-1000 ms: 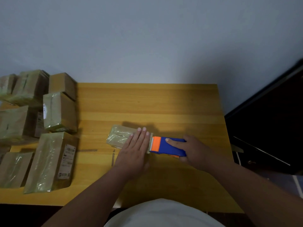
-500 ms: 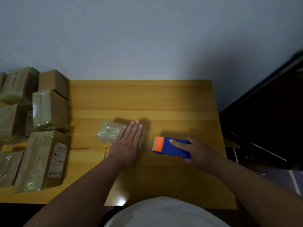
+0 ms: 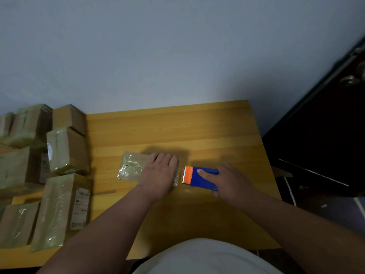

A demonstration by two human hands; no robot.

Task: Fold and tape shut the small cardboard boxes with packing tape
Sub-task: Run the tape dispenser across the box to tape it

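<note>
A small flat cardboard box (image 3: 131, 168) covered in shiny clear tape lies near the middle of the yellow wooden table (image 3: 197, 131). My left hand (image 3: 160, 175) rests palm down on the box's right half, fingers curled over its far edge. Just right of the box, my right hand (image 3: 231, 184) grips a blue tape dispenser (image 3: 199, 177) with an orange serrated front end, index finger laid along its top. The dispenser sits a short gap from the box's right edge.
Several taped cardboard boxes (image 3: 67, 151) are stacked along the table's left side, one long box (image 3: 61, 208) with a label nearest the front. A dark door (image 3: 325, 119) with a knob stands at the right. A white wall is behind the table.
The dispenser pulled right, away from the box, then came back close to its right edge. My left hand's fingers, flat before, now curl over the box's far edge.
</note>
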